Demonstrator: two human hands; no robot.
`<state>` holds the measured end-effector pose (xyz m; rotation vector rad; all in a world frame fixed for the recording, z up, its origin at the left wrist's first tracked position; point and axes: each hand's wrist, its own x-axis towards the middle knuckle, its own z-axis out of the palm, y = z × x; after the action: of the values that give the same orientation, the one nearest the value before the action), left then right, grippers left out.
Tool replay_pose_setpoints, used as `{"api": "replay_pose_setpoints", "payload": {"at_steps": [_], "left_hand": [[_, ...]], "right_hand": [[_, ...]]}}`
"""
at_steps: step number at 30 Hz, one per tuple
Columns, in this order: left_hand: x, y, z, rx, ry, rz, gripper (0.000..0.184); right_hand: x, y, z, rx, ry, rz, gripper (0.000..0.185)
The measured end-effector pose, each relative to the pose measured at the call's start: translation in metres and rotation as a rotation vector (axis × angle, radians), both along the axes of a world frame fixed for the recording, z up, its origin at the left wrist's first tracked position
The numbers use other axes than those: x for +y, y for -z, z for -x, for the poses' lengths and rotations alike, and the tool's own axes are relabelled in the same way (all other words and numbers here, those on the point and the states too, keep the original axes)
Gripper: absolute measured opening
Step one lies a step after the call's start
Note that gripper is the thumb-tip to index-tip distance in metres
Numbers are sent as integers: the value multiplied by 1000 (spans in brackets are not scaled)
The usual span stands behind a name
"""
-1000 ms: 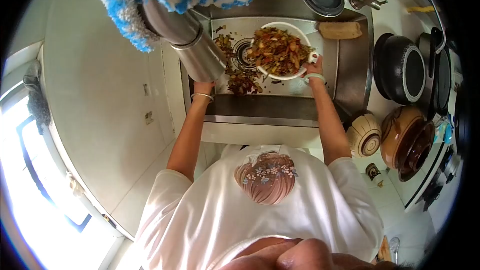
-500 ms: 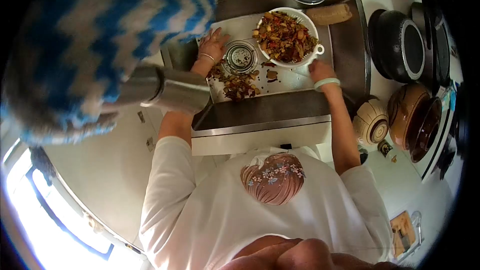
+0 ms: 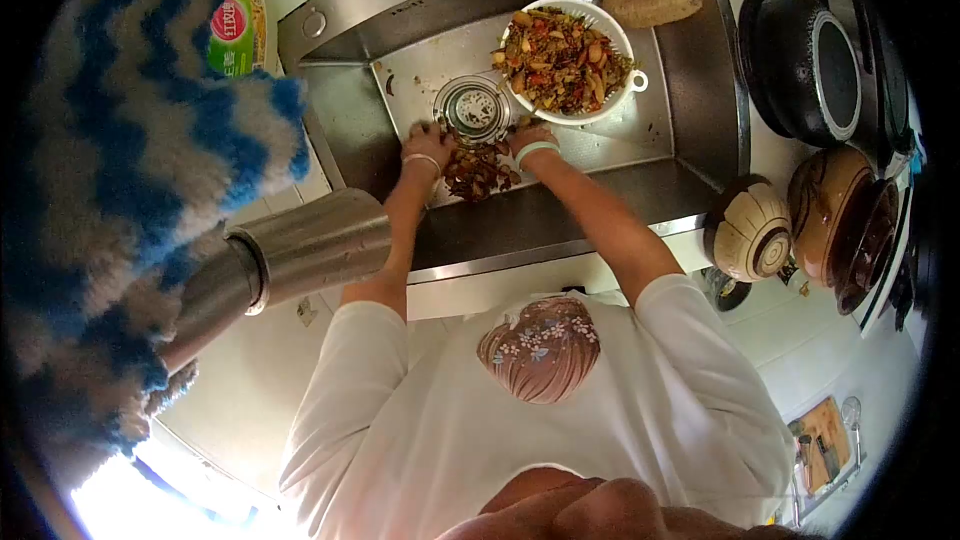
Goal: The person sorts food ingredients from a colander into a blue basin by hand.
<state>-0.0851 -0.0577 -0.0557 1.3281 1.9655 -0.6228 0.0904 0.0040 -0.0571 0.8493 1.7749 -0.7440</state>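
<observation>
My left hand (image 3: 428, 144) is low in the steel sink (image 3: 640, 145), fingers apart, at the left edge of a pile of brown food scraps (image 3: 477, 172). On the pile's right side is my right hand (image 3: 530, 137); its fingers are partly hidden among scraps, so their closure is unclear. The round drain strainer (image 3: 471, 110) sits between and just beyond both hands. A white colander (image 3: 618, 32) heaped with mixed chopped scraps (image 3: 562, 60) rests in the sink at the right, touched by neither hand.
A loofah-like roll (image 3: 652, 4) lies by the sink's back right. Black pots (image 3: 800, 65), a cream ribbed pot (image 3: 745, 230) and brown pots (image 3: 828, 202) stand right. A blue-and-grey fluffy cloth (image 3: 130, 170) and metal cylinder (image 3: 315, 245) fill the near left. A green packet (image 3: 236, 35) is behind.
My right hand has left the colander's side and moved left to the scraps. My left hand has come nearer, from beside the strainer to the pile. The view has shifted.
</observation>
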Motion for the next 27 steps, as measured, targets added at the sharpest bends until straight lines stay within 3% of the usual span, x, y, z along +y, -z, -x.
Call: {"api": "replay_pose_setpoints", "payload": {"at_steps": [5,7,8,9,12,14,19,21,23,25,27], "left_hand": [[-19,-19,-40,-26,-218,182,50],[-29,-3,-41,-161,-361,212,49],[-33,5,-40,-183,-451,211,48],[-35,10,-40,-186,-452,213,48],[-37,5,-43,-405,-400,256,40],[-18,-40,-67,-583,-1564,317,43],[-15,-51,-83,-835,-1627,349,46],[-3,-78,-94,-785,-1650,250,45],[-7,-70,-97,-862,-1652,200,42],[3,-100,-105,-968,-1622,81,42],[17,-122,-116,-1030,-1611,17,43]], "right_hand": [[-23,1,15,209,-137,15,47],[-42,17,28,265,713,226,43],[-51,23,31,293,961,242,42],[-54,22,33,322,1037,241,42],[-52,21,24,413,961,277,40],[-47,17,17,446,938,282,39],[-33,-8,3,497,870,253,36],[-24,-23,-1,522,838,230,36],[-12,-47,-9,565,832,209,35],[0,-80,-24,608,859,215,39],[7,-105,-40,717,941,45,43]]}}
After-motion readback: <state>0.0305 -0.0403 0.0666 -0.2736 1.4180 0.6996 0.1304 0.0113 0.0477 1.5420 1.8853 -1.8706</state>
